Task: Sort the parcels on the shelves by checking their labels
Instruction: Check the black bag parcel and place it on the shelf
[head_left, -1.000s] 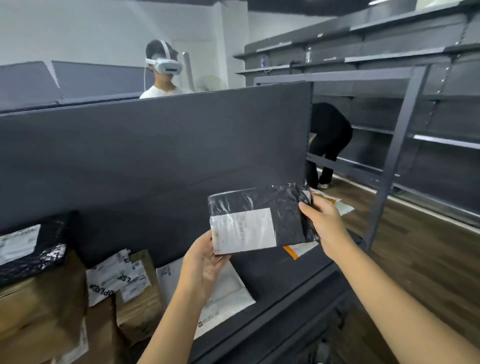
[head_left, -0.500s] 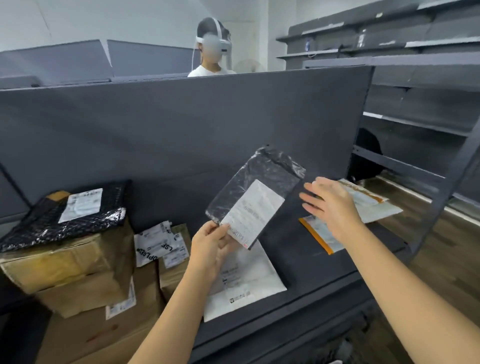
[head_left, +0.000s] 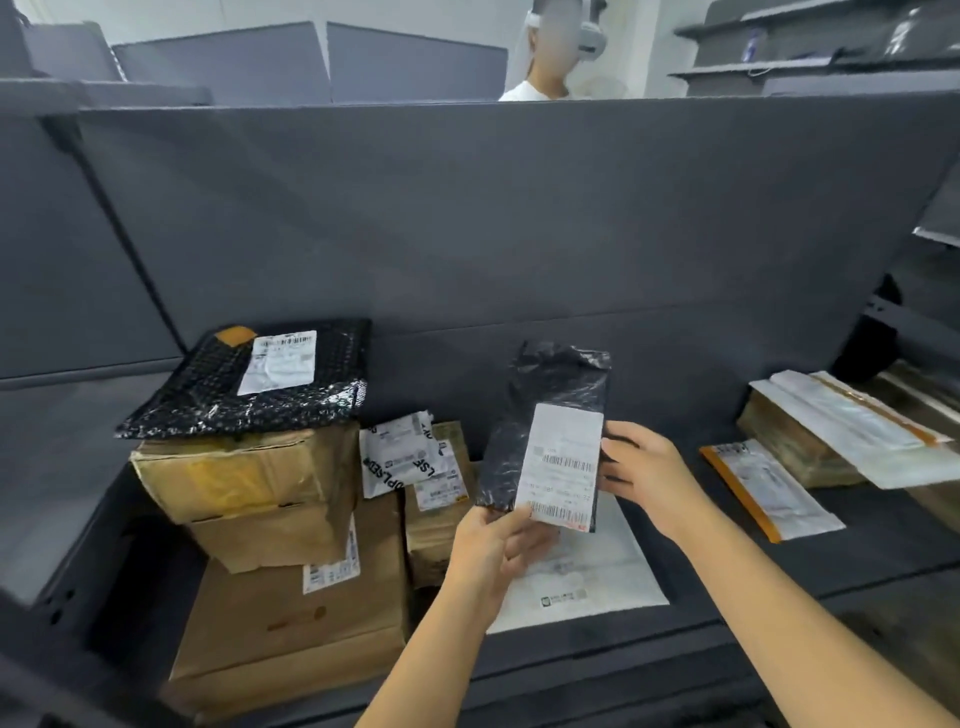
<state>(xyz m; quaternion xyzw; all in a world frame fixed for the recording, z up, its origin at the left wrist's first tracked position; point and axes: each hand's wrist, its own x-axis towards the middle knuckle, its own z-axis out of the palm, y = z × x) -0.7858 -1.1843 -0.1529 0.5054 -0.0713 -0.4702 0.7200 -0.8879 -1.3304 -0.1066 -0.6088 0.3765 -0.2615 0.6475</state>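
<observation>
Head view. The black poly parcel (head_left: 550, 415) is held upright in the air above the dark shelf (head_left: 779, 566). It hangs directly over a white mailer (head_left: 597, 587) that lies flat there, and its white label (head_left: 563, 462) faces the wearer. The left hand (head_left: 493, 545) pinches the parcel's lower edge, thumb at the label's bottom corner. The right hand (head_left: 644, 478) meets the right edge with its fingertips; whether it pinches or merely steadies cannot be told. The step in hand appears to be reading the label. To do it well, the film should be drawn gently taut between the two hands so the label lies flat and square to the eyes. The left thumb should be kept clear of the lower barcode. The crumpled top looks limp and the film slippery, so a firm hold low down is probably wiser than a grasp at the loose end. Likely destinations lie on either side. To the left is the stack of cardboard boxes (head_left: 249, 478), topped by a black bubble mailer (head_left: 218, 400). To the right is an orange-edged envelope (head_left: 769, 488).
</observation>
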